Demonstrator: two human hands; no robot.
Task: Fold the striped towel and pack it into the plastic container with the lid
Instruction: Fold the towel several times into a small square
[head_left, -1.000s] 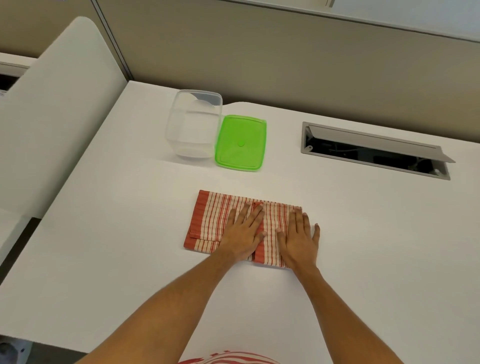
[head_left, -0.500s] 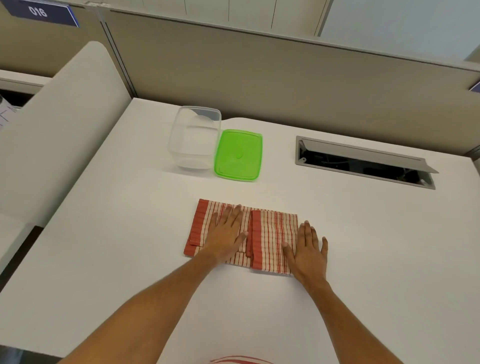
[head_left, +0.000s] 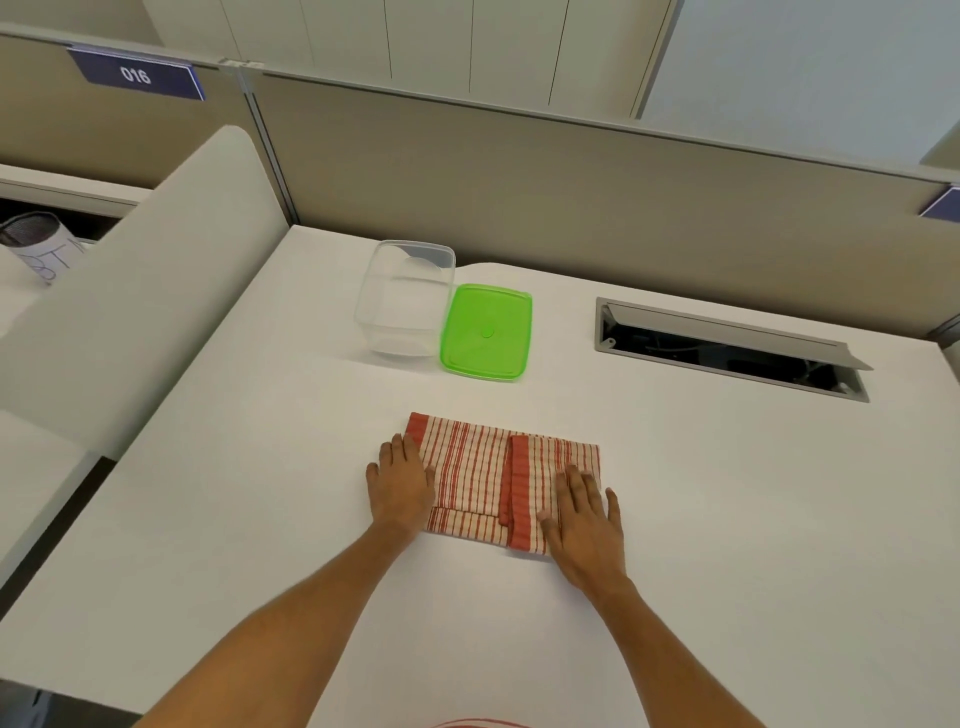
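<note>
A folded red-and-cream striped towel (head_left: 480, 470) lies flat on the white desk (head_left: 260, 493), near its middle. My left hand (head_left: 401, 486) lies flat on the towel's left edge, fingers straight. My right hand (head_left: 584, 512) presses flat on the towel's near right corner. Behind the towel stands a clear plastic container (head_left: 405, 299), uncovered. Its green lid (head_left: 487, 331) lies flat on the desk, touching the container's right side.
A cable slot with a raised grey flap (head_left: 727, 345) is set into the desk at the back right. A beige partition wall (head_left: 571, 192) runs along the back. A white divider panel (head_left: 135, 280) borders the desk's left side.
My left hand slid from the towel's middle to its left edge. My right hand shifted slightly right toward the towel's near right corner. The camera tilted up, showing more of the partition.
</note>
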